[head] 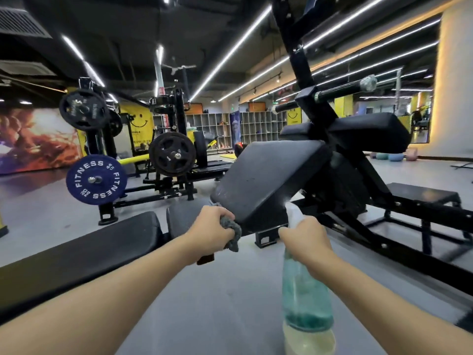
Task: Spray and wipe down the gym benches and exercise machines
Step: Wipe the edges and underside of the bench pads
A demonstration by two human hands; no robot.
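The machine's tilted black pad [268, 180] stands straight ahead. At its lower near edge the left hand [212, 226] bunches a grey cloth [231, 233] in curled fingers. Just beside it, the right hand [304, 239] has its fingers wrapped round the neck of a teal spray bottle [304, 298], nozzle toward the pad. To the left lies a flat bench [89, 247]. Beyond it, a blue plate [96, 179] reads "FITNESS" twice, near a black plate [172, 154]. A yellow smiley poster [138, 119] hangs farther back.
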